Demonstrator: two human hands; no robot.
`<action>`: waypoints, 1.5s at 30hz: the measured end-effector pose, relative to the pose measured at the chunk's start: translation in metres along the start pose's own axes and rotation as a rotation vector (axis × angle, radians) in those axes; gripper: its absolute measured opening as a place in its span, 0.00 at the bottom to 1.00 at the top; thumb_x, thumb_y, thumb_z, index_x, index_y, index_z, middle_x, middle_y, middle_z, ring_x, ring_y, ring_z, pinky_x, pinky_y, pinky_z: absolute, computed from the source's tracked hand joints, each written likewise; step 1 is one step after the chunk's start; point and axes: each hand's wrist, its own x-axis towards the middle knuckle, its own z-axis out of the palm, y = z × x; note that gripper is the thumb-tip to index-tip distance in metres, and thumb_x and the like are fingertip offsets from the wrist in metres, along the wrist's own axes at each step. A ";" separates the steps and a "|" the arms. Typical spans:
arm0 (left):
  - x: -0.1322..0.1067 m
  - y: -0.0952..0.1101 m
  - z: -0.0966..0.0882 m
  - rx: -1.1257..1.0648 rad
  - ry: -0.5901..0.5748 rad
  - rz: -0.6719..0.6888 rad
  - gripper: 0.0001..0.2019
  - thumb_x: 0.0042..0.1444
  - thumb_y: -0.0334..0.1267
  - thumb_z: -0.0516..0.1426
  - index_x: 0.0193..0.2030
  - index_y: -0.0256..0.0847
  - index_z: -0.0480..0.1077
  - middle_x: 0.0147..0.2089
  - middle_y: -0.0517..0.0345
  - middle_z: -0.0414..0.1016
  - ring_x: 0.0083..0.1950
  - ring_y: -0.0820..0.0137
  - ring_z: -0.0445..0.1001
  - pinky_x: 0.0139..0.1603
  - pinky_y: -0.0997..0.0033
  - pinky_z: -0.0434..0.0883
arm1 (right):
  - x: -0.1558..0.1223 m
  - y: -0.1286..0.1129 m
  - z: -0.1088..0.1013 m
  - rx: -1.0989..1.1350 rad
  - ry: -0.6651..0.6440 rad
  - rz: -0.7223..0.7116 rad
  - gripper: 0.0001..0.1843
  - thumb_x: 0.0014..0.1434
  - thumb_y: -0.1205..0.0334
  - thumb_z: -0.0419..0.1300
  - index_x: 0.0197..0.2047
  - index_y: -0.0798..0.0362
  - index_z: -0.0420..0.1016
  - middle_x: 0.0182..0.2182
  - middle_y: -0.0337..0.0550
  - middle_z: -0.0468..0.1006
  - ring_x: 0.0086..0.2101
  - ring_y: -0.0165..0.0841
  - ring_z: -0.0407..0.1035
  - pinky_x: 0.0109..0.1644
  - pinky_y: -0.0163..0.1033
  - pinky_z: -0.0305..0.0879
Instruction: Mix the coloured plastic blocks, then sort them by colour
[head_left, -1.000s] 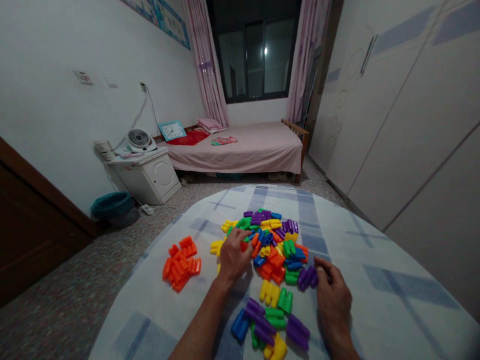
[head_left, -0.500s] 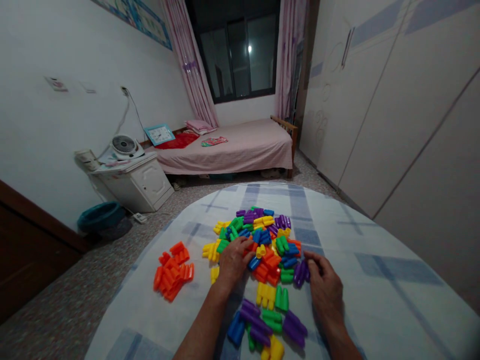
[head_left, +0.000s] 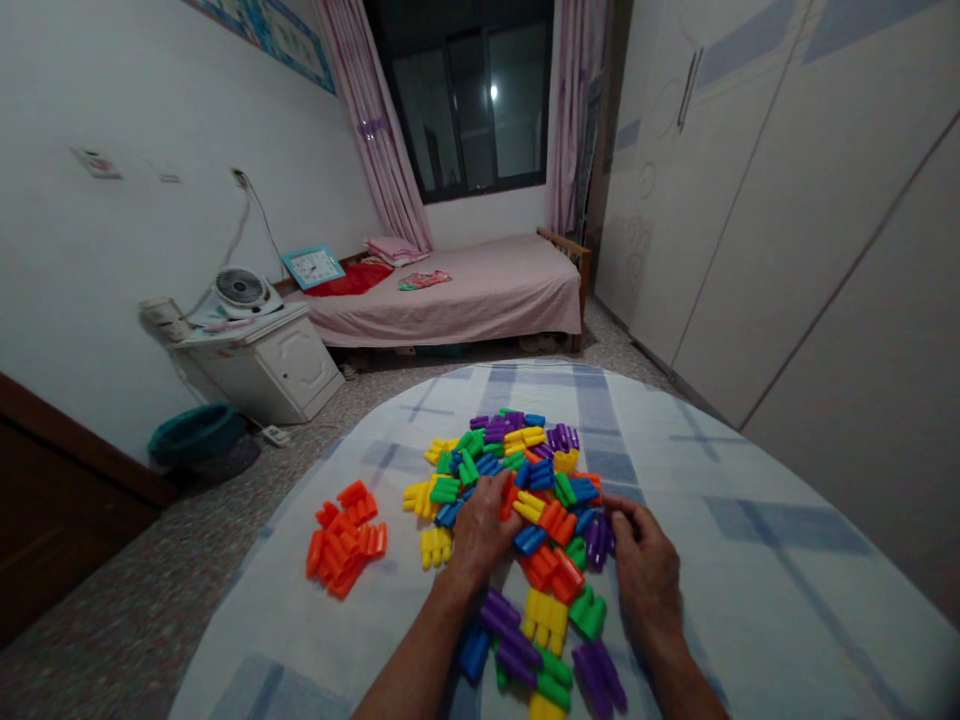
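A heap of plastic building blocks in purple, green, yellow, blue and orange lies on the table. My left hand (head_left: 484,525) is in the heap's left side, thumb and forefinger closed around an orange block (head_left: 510,496) that they partly hide. My right hand (head_left: 649,565) rests at the right edge of the heap, fingers a little apart, close beside a purple block (head_left: 598,540). Nearer to me lie a yellow block (head_left: 545,620), a green block (head_left: 588,612) and several others. A separate pile of orange blocks (head_left: 345,545) sits to the left.
A checked cloth covers the round-edged table (head_left: 757,600). Beyond stand a pink-covered bed (head_left: 480,290), a white cabinet (head_left: 292,365) with a fan (head_left: 241,287) on it, and a teal-lined bin (head_left: 199,435). A wardrobe (head_left: 720,230) lines the right side.
My left hand has pushed a little to the right within the heap. Several orange, yellow and green blocks in front have shifted toward me and right. My right hand has barely moved.
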 end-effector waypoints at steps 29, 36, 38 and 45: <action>-0.013 0.030 -0.008 -0.001 0.266 0.481 0.15 0.50 0.29 0.57 0.46 0.40 0.70 0.38 0.54 0.73 0.41 0.65 0.69 0.42 0.65 0.68 | -0.017 -0.005 0.011 0.073 -0.115 -0.596 0.20 0.58 0.56 0.59 0.53 0.48 0.65 0.48 0.44 0.71 0.48 0.36 0.67 0.52 0.42 0.65; -0.012 0.023 -0.002 0.057 0.250 0.521 0.15 0.49 0.30 0.58 0.45 0.41 0.70 0.45 0.51 0.73 0.47 0.62 0.70 0.46 0.62 0.71 | -0.020 -0.008 0.015 0.163 -0.221 -0.518 0.11 0.57 0.58 0.60 0.44 0.48 0.74 0.38 0.39 0.78 0.37 0.31 0.72 0.41 0.35 0.69; -0.011 0.020 0.000 -0.042 0.255 0.546 0.16 0.49 0.29 0.56 0.47 0.40 0.69 0.50 0.50 0.72 0.52 0.63 0.70 0.50 0.62 0.70 | -0.020 -0.009 0.015 0.206 -0.246 -0.482 0.10 0.57 0.58 0.60 0.43 0.48 0.75 0.37 0.39 0.78 0.37 0.32 0.72 0.42 0.36 0.69; -0.015 0.028 -0.004 -0.251 0.085 0.427 0.11 0.57 0.39 0.55 0.45 0.40 0.70 0.41 0.51 0.76 0.44 0.66 0.74 0.45 0.66 0.71 | -0.017 -0.015 0.012 0.293 -0.199 -0.361 0.13 0.57 0.52 0.57 0.37 0.51 0.76 0.37 0.42 0.77 0.39 0.34 0.71 0.41 0.37 0.68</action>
